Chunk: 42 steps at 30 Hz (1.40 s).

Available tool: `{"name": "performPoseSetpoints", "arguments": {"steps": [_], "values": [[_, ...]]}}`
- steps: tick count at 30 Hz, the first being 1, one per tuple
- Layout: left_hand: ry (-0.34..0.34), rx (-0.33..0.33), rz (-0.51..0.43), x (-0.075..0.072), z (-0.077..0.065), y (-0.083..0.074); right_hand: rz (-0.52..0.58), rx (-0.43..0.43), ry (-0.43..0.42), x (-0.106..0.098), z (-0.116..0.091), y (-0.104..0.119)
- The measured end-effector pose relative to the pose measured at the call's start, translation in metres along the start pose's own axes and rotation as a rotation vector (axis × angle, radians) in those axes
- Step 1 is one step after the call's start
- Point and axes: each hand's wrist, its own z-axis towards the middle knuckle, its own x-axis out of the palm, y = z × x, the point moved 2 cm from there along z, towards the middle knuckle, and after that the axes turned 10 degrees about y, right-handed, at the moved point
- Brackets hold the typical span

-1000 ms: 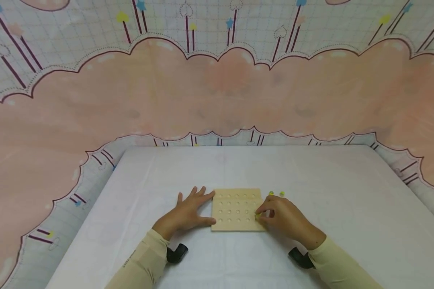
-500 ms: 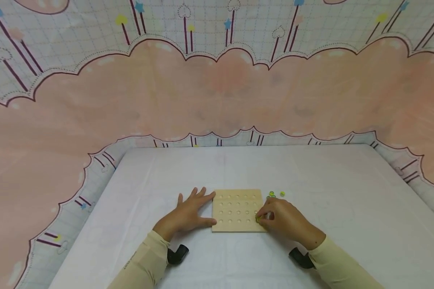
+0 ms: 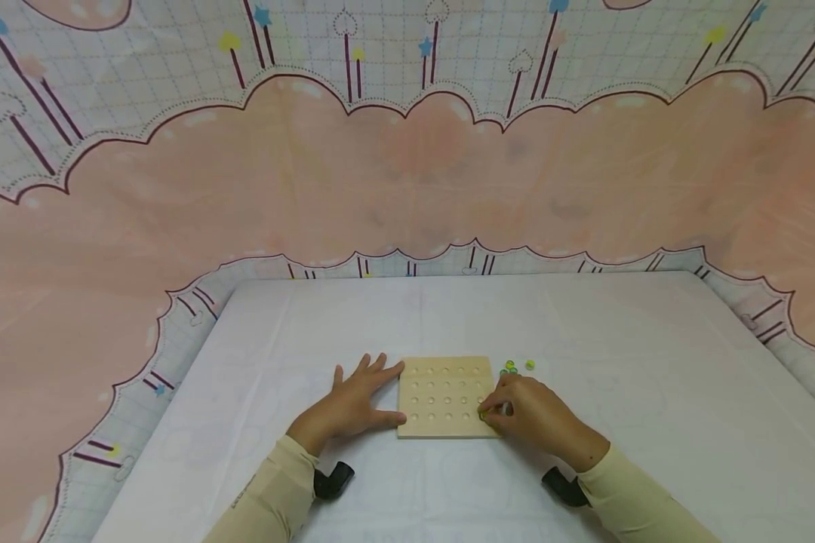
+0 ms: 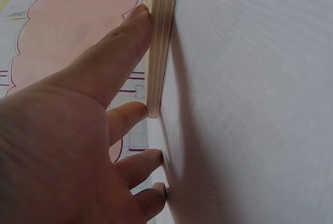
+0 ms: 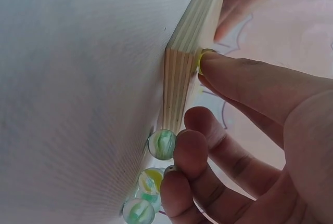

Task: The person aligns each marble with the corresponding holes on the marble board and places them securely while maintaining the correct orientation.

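A square wooden board (image 3: 441, 428) with rows of shallow round dimples lies on the white table. My left hand (image 3: 348, 401) is spread at its left side, thumb and index fingertips against the edge. In the left wrist view that thumb (image 4: 117, 50) presses the layered board edge (image 4: 160, 47). Over the board's near right corner, my right hand (image 3: 542, 418) pinches a yellow marble (image 3: 482, 415) between thumb and index finger. The right wrist view shows this marble (image 5: 201, 64) at the board's top face, mostly covered by the thumb. The other right fingers curl beside the board.
Several clear marbles with green and yellow swirls, one a green marble (image 5: 162, 144), lie by the board's right side, close to my right fingers. A single yellow-green marble (image 3: 530, 365) sits a little farther right. Behind the table (image 3: 326, 317) hangs a patterned cloth (image 3: 407, 173).
My right hand has brought the pinched marble slightly nearer the board's front edge, and more of the loose marbles behind it show. The left hand stays in place.
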Motion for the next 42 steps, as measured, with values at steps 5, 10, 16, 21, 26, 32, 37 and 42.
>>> {"name": "performPoseSetpoints", "arguments": {"steps": [5,10,16,21,26,32,37,42], "values": [[0.000,0.004,-0.010,0.000,-0.002,0.001,0.010,0.013,0.003,0.001,0.000,0.001],[0.001,0.009,-0.018,-0.001,-0.003,0.001,0.009,0.012,0.000,0.000,0.000,0.003],[0.003,0.007,-0.009,-0.001,-0.003,0.002,0.018,-0.002,-0.002,-0.001,0.000,0.004],[0.005,0.007,-0.011,-0.001,-0.003,0.001,0.014,-0.008,0.004,0.000,-0.001,0.005],[0.003,0.010,-0.002,-0.003,-0.003,0.001,-0.014,-0.042,-0.008,-0.004,-0.002,0.006],[0.005,0.010,-0.001,-0.005,-0.003,0.000,-0.043,-0.051,-0.043,-0.008,-0.002,0.004],[0.004,0.014,-0.006,-0.004,-0.003,-0.002,-0.070,-0.022,-0.058,-0.010,-0.003,0.001],[0.006,0.000,0.000,-0.004,-0.002,-0.003,-0.053,0.037,-0.050,-0.012,-0.002,-0.002]]}}
